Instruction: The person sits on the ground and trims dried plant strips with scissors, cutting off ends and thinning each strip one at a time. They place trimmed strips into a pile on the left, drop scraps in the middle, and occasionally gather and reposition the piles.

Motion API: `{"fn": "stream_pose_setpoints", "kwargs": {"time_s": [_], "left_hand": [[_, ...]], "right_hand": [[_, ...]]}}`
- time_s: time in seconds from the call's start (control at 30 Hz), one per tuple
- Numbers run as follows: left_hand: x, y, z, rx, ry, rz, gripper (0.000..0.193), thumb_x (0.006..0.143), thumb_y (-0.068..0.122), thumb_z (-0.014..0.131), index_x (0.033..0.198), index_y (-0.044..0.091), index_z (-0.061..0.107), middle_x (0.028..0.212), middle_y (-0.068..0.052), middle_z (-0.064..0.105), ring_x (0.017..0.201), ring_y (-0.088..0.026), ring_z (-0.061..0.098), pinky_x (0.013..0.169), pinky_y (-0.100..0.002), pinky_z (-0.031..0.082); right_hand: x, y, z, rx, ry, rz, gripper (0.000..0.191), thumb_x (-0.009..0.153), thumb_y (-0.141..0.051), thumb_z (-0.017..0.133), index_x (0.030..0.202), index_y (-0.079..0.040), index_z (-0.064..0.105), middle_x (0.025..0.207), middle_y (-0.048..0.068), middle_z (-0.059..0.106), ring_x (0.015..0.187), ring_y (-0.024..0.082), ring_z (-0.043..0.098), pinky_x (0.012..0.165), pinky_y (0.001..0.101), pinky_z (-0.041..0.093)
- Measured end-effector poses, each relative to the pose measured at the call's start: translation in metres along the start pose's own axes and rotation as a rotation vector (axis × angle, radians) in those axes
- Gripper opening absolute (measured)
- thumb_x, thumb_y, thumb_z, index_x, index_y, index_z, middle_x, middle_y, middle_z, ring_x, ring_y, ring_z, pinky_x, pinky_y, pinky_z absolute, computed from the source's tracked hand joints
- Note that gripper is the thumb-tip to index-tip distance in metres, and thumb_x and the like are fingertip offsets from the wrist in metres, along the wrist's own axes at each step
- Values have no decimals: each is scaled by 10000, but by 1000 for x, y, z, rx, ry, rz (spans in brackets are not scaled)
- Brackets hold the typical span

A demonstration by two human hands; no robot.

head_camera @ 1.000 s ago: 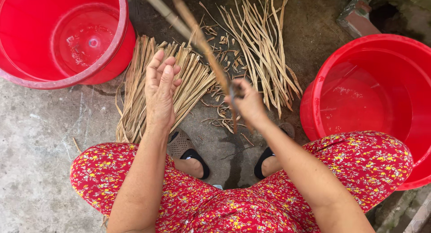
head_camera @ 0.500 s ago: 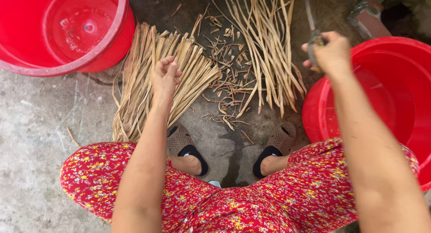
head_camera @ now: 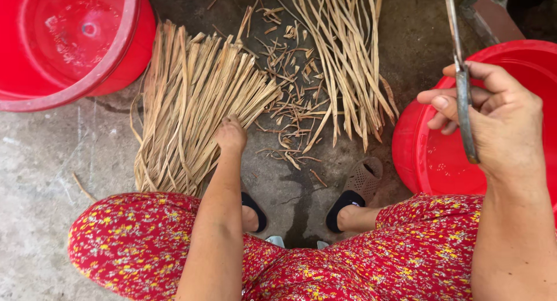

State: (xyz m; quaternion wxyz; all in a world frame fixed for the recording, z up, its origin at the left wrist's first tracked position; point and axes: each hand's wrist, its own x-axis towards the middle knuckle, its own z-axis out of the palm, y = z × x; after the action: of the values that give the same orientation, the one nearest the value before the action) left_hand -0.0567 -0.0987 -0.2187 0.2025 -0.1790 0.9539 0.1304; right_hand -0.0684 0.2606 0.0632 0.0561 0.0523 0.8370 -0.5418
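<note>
Two hands work: left hand [head_camera: 231, 134] clenched on the strip pile [head_camera: 191, 98]; right hand [head_camera: 493, 118], right of it, grasping a knife [head_camera: 463, 92].

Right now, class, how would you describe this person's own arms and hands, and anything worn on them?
Both forearms are bare, with no sleeves in view. The left hand and right hand wear no gloves, rings or bracelets that show. Short, unpainted nails show on the right fingers.

Flat tan strips [head_camera: 191, 109], fanned on concrete
</note>
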Motion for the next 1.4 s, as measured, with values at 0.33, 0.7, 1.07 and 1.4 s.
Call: {"fn": "stream_pose_setpoints", "kwargs": {"time_s": [0.33,0.7,1.07,1.4], "left_hand": [[9,10,13,174,137,-9,439,855,369,757,1125,79,568,1181,-141,592,1092,-340,664,810,-463,587],[-7,9,-11,-113,-150,135,336,1008,412,606,1189,138,677,1113,-210,716,1046,-361,694,897,-488,543],[-55,71,-64,-781,-133,302,379,1032,428,528,1166,89,630,682,-69,636,654,-169,641,669,-363,513],[-130,108,-163,-1336,-275,555,195,1037,259,582,1073,81,655,863,18,647,730,-51,595,690,-218,520]], "right_hand": [[3,-4,2,24,10,31,427,965,-2,733,1365,34,588,1074,195,753,796,147,717,668,239,568],[-18,-31,6,140,-90,-92,457,949,13,730,1378,25,575,1092,186,752,803,134,707,701,236,575],[-37,-49,19,384,-67,-197,460,956,-7,748,1384,-10,581,1020,137,757,717,103,690,596,197,517],[0,-18,22,714,95,-230,463,943,-51,777,1328,-63,519,1087,154,767,702,105,670,549,205,503]]}}
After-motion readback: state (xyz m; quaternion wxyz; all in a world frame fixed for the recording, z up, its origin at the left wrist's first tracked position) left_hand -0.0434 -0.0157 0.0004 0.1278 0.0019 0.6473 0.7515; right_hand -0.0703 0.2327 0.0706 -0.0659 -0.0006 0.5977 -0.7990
